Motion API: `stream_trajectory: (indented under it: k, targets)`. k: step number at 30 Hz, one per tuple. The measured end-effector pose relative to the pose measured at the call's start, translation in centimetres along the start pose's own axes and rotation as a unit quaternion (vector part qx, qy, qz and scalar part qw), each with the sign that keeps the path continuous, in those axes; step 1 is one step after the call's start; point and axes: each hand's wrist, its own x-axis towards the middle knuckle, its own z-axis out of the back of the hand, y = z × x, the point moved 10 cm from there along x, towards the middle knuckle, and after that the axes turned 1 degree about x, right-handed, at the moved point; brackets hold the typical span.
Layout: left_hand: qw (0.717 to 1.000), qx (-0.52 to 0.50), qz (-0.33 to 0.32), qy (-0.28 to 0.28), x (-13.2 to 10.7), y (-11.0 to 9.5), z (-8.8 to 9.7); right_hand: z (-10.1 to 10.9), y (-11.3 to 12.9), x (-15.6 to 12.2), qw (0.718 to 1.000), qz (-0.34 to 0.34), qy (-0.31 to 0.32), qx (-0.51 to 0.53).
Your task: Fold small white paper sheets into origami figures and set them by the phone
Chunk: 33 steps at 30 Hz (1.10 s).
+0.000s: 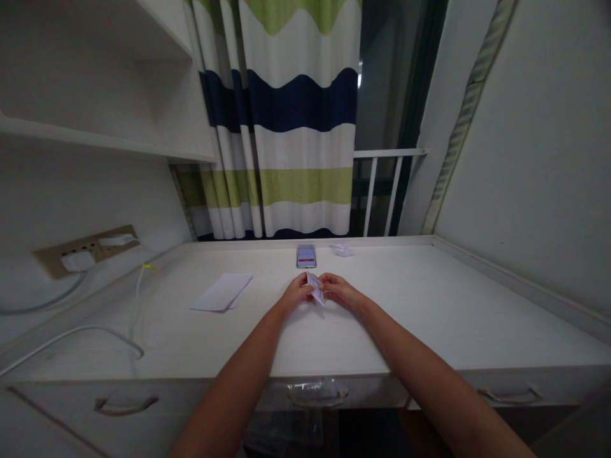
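Between my two hands, just above the white desk, is a small piece of folded white paper [316,289] with a pointed lower end. My left hand [298,291] grips its left side, fingers closed round the edge. From the right, my right hand [340,290] pinches the other side with thumb and fingers. Part of the paper is hidden behind the fingers. Straight beyond the hands lies a phone [306,256] with its screen lit. A second folded white paper piece [342,250] rests to the right of the phone.
A stack of white paper sheets [222,292] lies left of my hands. A white cable [95,329] curls over the desk's left side, near a wall socket panel [88,250]. A striped curtain [305,102] hangs behind the desk [458,305]. Drawers with handles [126,407] run along the front.
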Motion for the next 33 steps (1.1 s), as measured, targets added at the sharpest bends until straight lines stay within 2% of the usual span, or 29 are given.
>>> stream_trajectory:
  k: [10,18,33]
  targets:
    - [1.000,-0.007,-0.007,0.015,0.2,0.2,-0.4,-0.6,-0.1,0.1,0.999,0.010,0.035,0.038]
    - [1.000,0.008,-0.003,0.007,-0.1,-0.1,-0.1,0.8,0.3,0.2,0.999,0.022,-0.012,0.037]
    - [1.000,0.014,0.000,0.017,0.3,0.4,-0.1,0.7,0.2,0.1,0.998,0.014,-0.016,0.064]
